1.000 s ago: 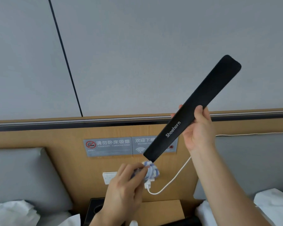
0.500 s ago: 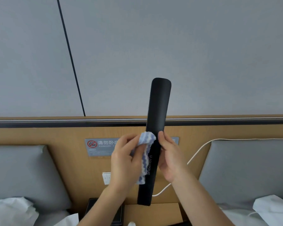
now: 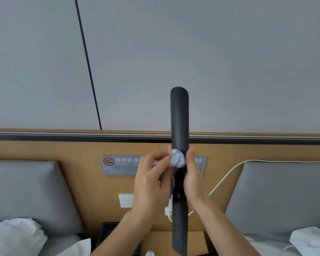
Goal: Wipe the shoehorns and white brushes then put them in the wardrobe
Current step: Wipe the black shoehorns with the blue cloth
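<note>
— What is hidden or hard to make out?
— The black shoehorn (image 3: 179, 115) runs down to the bottom edge of the view, so its lower end is unclear. The person's hands cover its middle. The left hand (image 3: 151, 183) pinches a bunched blue-and-white cloth (image 3: 177, 159) against the shoehorn's left edge. The right hand (image 3: 193, 179) grips its right edge, thumb pointing up.
— Any writing?
— A grey sign (image 3: 118, 164) on the wooden headboard (image 3: 44, 150) shows a no-smoking symbol and "请勿卧床". The rest sits behind the hands, and the small print is too blurred to read.
— Shapes and materials?
— The shoehorn is a long, matte strip with a rounded top, held upright before the grey wall (image 3: 248, 61). Grey padded cushions (image 3: 22, 191) flank the headboard, and a white cable (image 3: 227, 174) passes behind the right forearm.
</note>
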